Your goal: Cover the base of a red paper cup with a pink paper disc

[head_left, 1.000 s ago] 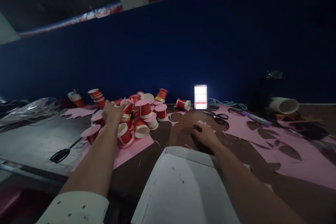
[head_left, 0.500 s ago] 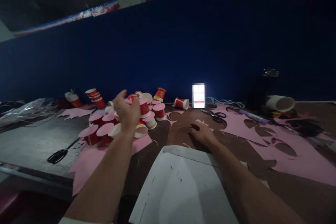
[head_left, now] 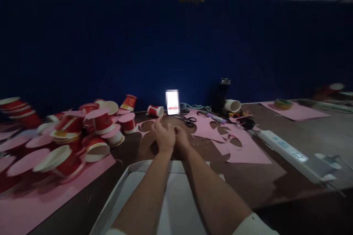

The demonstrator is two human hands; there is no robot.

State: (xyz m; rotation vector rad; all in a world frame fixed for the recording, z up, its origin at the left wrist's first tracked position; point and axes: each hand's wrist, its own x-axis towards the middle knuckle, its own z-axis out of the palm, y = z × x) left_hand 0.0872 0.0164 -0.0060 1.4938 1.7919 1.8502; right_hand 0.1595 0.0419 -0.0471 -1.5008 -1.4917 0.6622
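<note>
Both my hands meet at the middle of the brown surface (head_left: 264, 180), just past the far edge of the white box (head_left: 176, 198) under my forearms. Left hand (head_left: 163, 136): fingers loosely curled, thumb side up, half closed. Right hand (head_left: 180, 140): pressed against the left, knuckles up, low on the surface. Can't tell whether either hand grips anything; the spot where they touch is dark and blurred, and any small item between the fingers is hidden.

Forearms run up from the bottom edge and converge in a V over the box; right cuff is white, both elbows cut off by the frame.

Pink paper sheet (head_left: 55, 194) lies at left under a heap of red paper cups (head_left: 82, 136), several capped with pink discs; heap is motion-blurred and cut off at the left edge. Another pink sheet with cut-out holes (head_left: 242, 150) lies right of my hands, near but apart. White power strip (head_left: 286, 152) sits further right. Scissors (head_left: 187, 119) lie just beyond my hands, lit phone (head_left: 172, 102) stands behind them against the blue wall (head_left: 176, 44).
</note>
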